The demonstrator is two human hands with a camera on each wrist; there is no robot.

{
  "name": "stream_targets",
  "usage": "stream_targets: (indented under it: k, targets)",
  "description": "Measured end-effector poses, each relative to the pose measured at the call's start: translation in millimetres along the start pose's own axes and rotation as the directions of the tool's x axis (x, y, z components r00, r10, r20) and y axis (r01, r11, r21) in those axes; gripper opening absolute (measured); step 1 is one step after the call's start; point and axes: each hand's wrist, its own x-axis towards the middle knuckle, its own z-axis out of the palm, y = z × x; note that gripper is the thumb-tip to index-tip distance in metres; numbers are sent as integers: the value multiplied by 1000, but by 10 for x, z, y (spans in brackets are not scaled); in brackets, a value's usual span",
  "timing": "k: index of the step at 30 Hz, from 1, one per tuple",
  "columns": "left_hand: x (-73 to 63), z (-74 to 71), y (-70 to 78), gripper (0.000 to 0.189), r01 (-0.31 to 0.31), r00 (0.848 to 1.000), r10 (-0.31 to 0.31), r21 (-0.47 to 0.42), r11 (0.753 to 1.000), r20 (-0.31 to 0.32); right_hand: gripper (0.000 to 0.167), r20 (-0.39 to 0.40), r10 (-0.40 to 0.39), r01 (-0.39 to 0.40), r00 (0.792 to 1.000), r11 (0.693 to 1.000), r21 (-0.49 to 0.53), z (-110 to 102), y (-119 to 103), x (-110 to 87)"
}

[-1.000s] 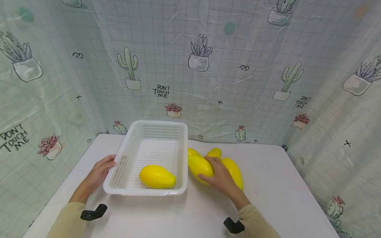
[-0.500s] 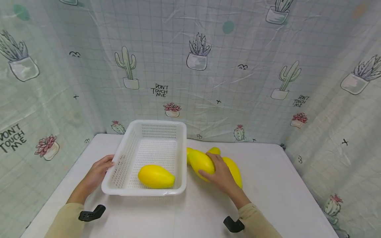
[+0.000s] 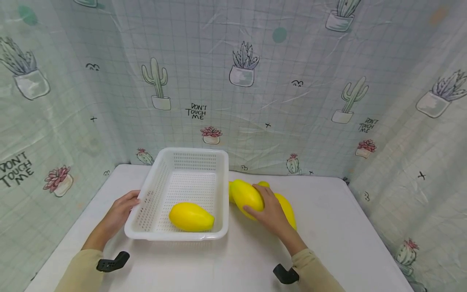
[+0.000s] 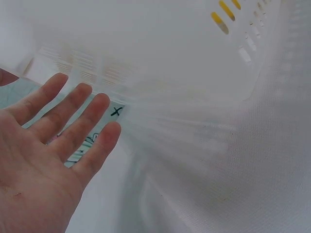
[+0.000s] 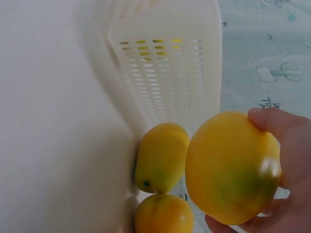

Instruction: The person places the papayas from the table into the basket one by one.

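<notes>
Cactus-print cloth (image 3: 204,81) ahead. I see the right hand (image 3: 269,211) gripping a yellow fruit (image 3: 247,196); left hand (image 3: 118,211), fingers straight, against the white basket (image 3: 175,235) between them.

The words "DON'T TOUCH ME" (image 3: 197,111) run in black capitals on the backdrop cloth (image 3: 292,136) behind the white basket (image 3: 176,236); a larger copy (image 3: 16,168) stands to the basket's left, a smaller copy (image 3: 369,124) to its right, X marks (image 3: 421,175) on either side.

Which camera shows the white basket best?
The head view: it looks into the white basket and takes in nearly its whole rim. The left wrist view has part of its outside; the right wrist view, slotted walls.
</notes>
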Motion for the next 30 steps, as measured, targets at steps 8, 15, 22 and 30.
stream_targets:
  k: [8,15,22,30]
  targets:
    - [8,-1,5,53,-1,1000,0,-9,1000,-3,74,1,-22,22,1000,1000,22,4,-11,27]
    - [14,2,1,54,-10,1000,10,-4,1000,3,74,-3,-55,55,998,998,31,4,-51,38]
    - [21,-2,-6,53,-6,1000,6,-2,1000,5,74,-2,-64,64,998,998,23,0,-64,43]
    - [24,2,-7,54,4,1000,-4,1,1000,-3,72,-13,-94,94,995,995,34,4,-67,53]
